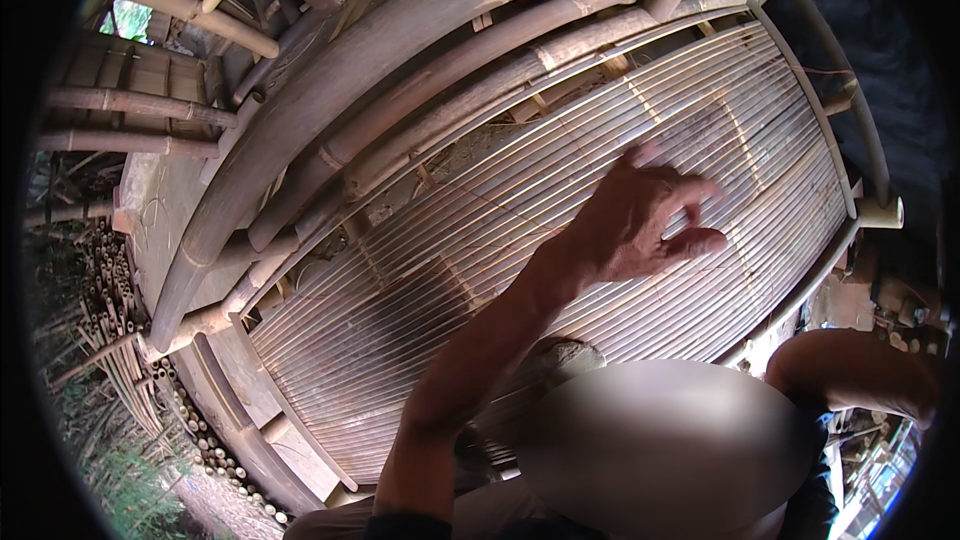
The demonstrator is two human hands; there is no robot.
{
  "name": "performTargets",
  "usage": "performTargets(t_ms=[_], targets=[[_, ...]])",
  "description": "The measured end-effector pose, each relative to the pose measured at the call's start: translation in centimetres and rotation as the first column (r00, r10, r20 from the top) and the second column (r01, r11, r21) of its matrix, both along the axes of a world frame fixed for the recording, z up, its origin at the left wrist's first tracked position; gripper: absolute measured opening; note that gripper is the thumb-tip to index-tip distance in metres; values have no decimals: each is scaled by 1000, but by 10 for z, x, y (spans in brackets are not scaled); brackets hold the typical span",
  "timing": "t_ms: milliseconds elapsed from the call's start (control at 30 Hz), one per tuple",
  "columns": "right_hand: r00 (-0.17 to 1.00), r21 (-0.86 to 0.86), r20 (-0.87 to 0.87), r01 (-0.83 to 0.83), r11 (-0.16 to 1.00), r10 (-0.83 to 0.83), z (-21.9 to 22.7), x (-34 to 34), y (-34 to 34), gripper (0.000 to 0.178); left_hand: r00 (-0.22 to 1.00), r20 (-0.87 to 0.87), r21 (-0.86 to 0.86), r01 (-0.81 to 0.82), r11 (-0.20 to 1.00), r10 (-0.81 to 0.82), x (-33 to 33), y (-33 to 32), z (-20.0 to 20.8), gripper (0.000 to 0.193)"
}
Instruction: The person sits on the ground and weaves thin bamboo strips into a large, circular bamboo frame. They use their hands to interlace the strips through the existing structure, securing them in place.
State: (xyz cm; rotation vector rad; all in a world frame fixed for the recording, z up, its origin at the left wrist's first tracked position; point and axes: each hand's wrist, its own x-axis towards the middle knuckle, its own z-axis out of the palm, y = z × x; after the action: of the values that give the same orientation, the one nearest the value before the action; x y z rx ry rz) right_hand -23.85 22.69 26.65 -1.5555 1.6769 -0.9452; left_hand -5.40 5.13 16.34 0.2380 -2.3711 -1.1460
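My left hand [655,215] hovers over, or lightly touches, a bench seat of thin bamboo slats [540,220]; I cannot tell which. My left forearm rises from the lower edge and points up to the right. The fingers are bent and apart, with a gap between thumb and forefinger, and no held thing shows in them. At the right side is my bent right arm [850,375]; its hand is out of sight. A dark patch of shade lies across the slats left of my left arm.
Thick curved bamboo poles [400,70] form the bench's back along the far side. Another bamboo frame [140,110] stands at the upper left. Piled cut bamboo [110,290] lies at the left. Dark cloth [850,50] hangs at the upper right. A blurred oval covers the lower middle.
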Motion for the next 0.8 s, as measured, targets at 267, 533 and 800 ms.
performTargets(t_ms=[267, 533, 800], targets=[[665, -504, 737, 425, 752, 119, 50, -136, 42, 26, 726, -387, 678, -195, 709, 569, 145, -93, -5, 7], [314, -385, 912, 424, 820, 265, -2, -154, 8, 21, 526, -444, 852, -4, 524, 726, 207, -80, -5, 34], [500, -278, 863, 586, 761, -70, -62, -144, -9, 27, 415, -600, 766, 51, 641, 684, 340, -74, 49, 28]])
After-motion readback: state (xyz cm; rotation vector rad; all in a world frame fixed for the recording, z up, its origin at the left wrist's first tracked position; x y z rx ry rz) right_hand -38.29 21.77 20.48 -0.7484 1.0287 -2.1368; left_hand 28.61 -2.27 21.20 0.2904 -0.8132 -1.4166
